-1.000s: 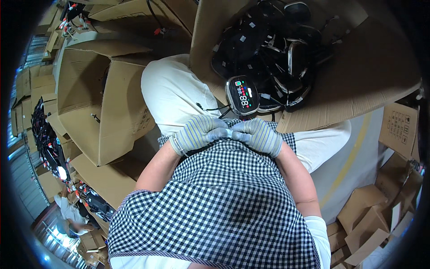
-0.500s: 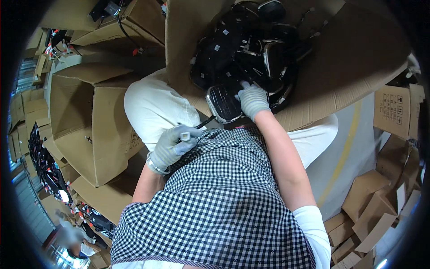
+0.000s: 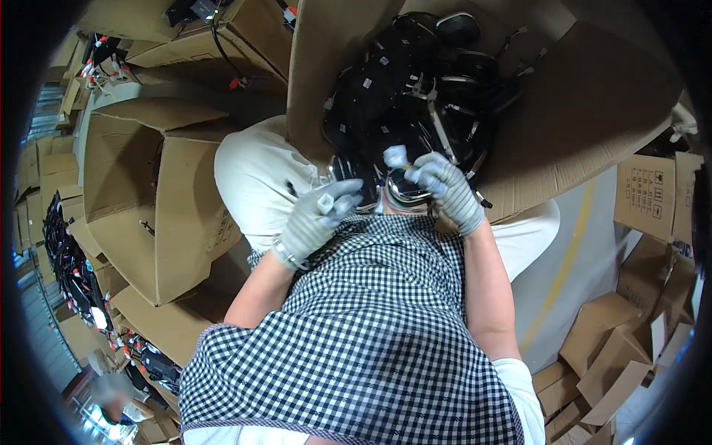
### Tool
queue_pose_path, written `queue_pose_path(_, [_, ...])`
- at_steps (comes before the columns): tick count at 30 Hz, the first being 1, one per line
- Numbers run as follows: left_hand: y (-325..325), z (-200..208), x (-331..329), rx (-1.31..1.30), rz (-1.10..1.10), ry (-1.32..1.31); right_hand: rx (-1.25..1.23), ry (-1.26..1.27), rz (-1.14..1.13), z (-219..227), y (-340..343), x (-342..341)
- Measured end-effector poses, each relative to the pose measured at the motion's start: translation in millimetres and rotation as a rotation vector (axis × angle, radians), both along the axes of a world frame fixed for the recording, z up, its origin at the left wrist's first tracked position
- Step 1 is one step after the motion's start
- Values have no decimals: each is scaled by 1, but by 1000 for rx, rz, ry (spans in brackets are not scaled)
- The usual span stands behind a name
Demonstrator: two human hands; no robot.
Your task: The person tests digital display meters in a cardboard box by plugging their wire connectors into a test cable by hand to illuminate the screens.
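Note:
My left hand [image 3: 311,226], in a striped glove, is closed around a cable end with a white plug [image 3: 325,202] showing at its fingers. Beside it lies a black rounded part with a shiny chrome rim [image 3: 345,169]. My right hand [image 3: 452,196], gloved as well, is pinched near a second white plug [image 3: 395,156], which looks blurred. Under that hand is another chrome-rimmed part [image 3: 406,189], partly hidden by the fingers. Ahead of both hands a heap of black parts [image 3: 378,93] with small white labels fills the opened cardboard box [image 3: 586,104].
An opened cardboard box [image 3: 167,215] stands to my left. Further left hang or lie many black parts with cables [image 3: 70,267]. Cut cartons [image 3: 608,326] are piled at the right, near a yellow floor line [image 3: 567,267]. A person [image 3: 115,400] is at the far lower left.
My right hand has drawn back out of the heap toward me, and a second white plug now shows by its fingers. My left hand has moved right and slightly up, still holding its plug.

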State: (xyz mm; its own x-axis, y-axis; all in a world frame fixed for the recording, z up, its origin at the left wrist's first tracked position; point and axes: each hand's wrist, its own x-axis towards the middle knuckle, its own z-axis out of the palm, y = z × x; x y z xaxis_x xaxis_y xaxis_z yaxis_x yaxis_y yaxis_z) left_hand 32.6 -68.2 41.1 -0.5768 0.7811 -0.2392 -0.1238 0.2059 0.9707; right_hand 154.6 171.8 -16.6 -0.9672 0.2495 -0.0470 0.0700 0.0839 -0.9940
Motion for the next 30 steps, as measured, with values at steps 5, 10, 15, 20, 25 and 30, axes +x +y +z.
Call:
queue_pose_path(5, [27, -7, 20, 189, -12, -103, 417, 177, 159, -12, -41, 2])
queue_pose_path(10, [15, 4, 14, -51, -8, -71, 171, 41, 117, 23, -54, 12])
queue_pose_path(15, [5, -10, 10, -176, -118, 152, 254, -207, 66, 74, -49, 10])
queue_pose_path(20, [1, -18, 8, -207, -208, 236, 505, -330, 299, 82, -44, 9])
queue_pose_path(25, [1, -21, 7, -175, -386, 177, 127, -306, 446, 57, -38, 15])
queue_pose_path(30, [-1, -24, 7, -261, -313, 60, 142, -289, 369, 39, -53, 23])
